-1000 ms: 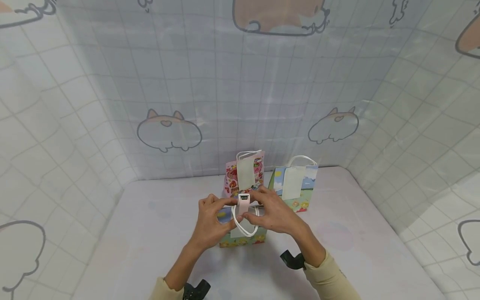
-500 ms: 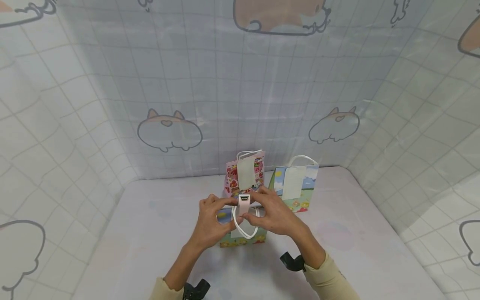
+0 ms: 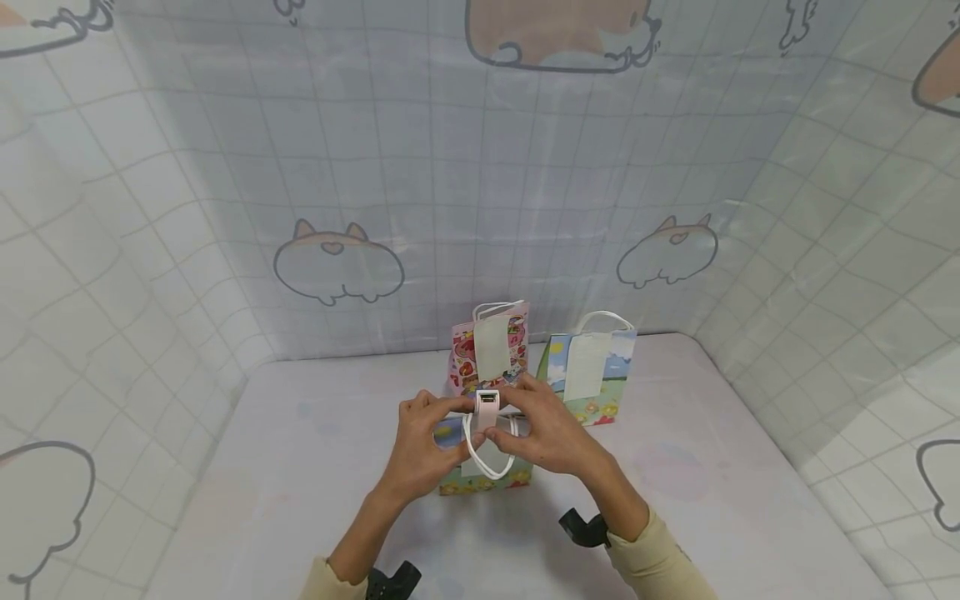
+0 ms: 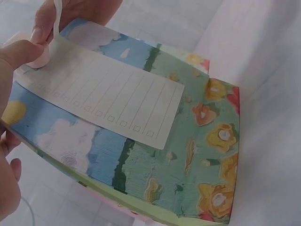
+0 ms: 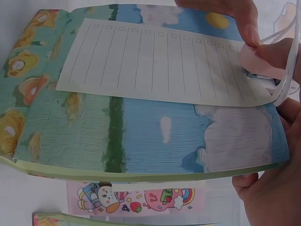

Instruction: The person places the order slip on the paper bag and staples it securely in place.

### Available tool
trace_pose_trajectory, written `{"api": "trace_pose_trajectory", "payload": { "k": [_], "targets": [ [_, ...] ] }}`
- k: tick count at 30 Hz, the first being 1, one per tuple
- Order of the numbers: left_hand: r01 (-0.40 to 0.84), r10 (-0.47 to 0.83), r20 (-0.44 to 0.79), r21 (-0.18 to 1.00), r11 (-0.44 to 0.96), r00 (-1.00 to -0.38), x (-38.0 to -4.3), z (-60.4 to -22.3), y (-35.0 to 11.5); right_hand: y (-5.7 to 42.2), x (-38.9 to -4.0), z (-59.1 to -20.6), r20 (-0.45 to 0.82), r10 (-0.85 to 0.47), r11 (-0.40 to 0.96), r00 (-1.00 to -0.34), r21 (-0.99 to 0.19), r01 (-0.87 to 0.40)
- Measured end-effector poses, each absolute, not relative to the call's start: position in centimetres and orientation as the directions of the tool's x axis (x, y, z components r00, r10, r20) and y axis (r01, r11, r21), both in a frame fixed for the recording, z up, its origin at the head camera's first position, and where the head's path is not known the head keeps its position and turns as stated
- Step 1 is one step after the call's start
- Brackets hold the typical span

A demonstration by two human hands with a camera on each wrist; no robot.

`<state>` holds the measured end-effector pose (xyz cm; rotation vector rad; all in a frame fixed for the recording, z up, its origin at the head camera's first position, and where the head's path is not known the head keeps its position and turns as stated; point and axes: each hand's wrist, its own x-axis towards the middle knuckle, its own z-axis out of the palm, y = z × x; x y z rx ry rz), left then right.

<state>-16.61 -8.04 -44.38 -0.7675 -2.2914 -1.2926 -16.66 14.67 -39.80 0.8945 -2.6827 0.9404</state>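
Observation:
Both hands meet at the top edge of a paper gift bag (image 3: 517, 478) with a painted sky and flowers. My left hand (image 3: 423, 440) and right hand (image 3: 553, 427) pinch a small pink-and-white stapler (image 3: 487, 412) between them at that edge. Thumbs press on its pink body, seen in the left wrist view as a pink stapler end (image 4: 41, 55). A lined checklist sheet (image 4: 108, 94) lies flat against the bag's front, its top end under the stapler. White cord handles (image 3: 491, 473) hang down in front of the bag. Other fingers reach behind the bag's top.
Behind stands a pink cartoon gift bag (image 3: 463, 354) with a pale sheet on it. At back right is another landscape-print bag (image 3: 617, 379), also bearing a sheet. A pale cloth covers the table (image 3: 315, 433), and patterned curtain walls (image 3: 480, 208) enclose it.
The hands and stapler stay almost in place, sinking very slightly. The bag's white cord handles hang a little lower.

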Motion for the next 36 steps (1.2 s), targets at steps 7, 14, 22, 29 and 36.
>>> {"api": "trace_pose_trajectory", "payload": {
  "k": [7, 14, 22, 29, 36],
  "targets": [
    [0.664, 0.268, 0.616, 0.616, 0.424, -0.741, -16.64, -44.35, -7.99, 14.63, -16.64, -40.06, 0.361, -0.488, 0.625, -0.795, -0.491, -0.607],
    [0.703, 0.279, 0.657, 0.569, 0.426, -0.7, -16.72, -44.57, -8.01, 14.57, -16.57, -40.23, 0.432, -0.49, 0.612, -0.757, -0.447, -0.652],
    [0.745, 0.283, 0.707, 0.512, 0.427, -0.648, -16.72, -44.48, -8.18, 14.55, -16.53, -40.22, 0.466, -0.504, 0.598, -0.727, -0.419, -0.683],
    [0.751, 0.283, 0.716, 0.495, 0.438, -0.638, -16.67, -44.53, -8.29, 14.55, -16.58, -40.35, 0.501, -0.515, 0.582, -0.696, -0.392, -0.713],
    [0.766, 0.298, 0.721, 0.497, 0.407, -0.626, -16.65, -44.56, -8.31, 14.52, -16.48, -40.49, 0.547, -0.523, 0.556, -0.653, -0.362, -0.748]
  ]
}}
